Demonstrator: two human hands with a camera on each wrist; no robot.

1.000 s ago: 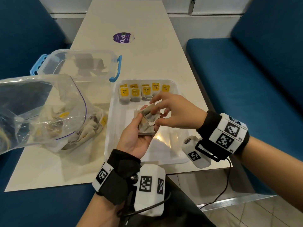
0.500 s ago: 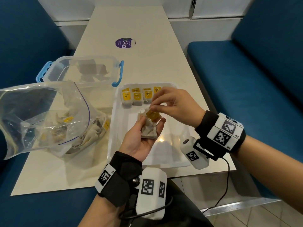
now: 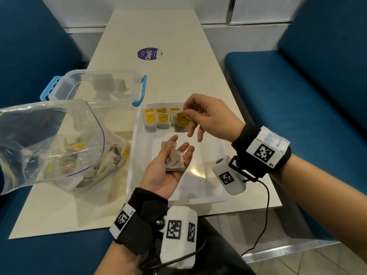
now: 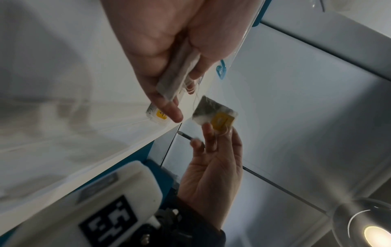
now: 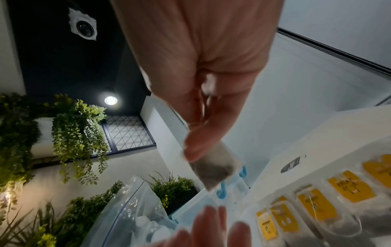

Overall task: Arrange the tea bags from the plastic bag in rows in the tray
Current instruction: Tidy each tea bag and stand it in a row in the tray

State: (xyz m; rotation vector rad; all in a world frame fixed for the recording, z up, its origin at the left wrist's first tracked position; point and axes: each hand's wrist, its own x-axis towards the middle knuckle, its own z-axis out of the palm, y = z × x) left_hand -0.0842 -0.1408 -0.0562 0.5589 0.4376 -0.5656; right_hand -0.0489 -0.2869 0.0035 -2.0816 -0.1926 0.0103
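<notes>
White table point(image 3: 178, 72) between blue benches. Right hand point(image 3: 206, 118) pinches a tea bag point(image 3: 181, 123) over the tray point(image 3: 198, 187); left hand point(image 3: 168, 167), fingers loosely spread, cradles more bags point(image 3: 174, 159). Plastic bag point(image 3: 49, 143) lies left.

From the head we look down, forward, over the long cream table point(image 3: 178, 36). Our 2 wrist views sit close under the hands, tilted upward toward walls and ceiling. All 3 share the yellow-tagged tea bag point(image 3: 181, 122) point(image 4: 213, 113) point(image 5: 213, 168) held mid-frame.
</notes>
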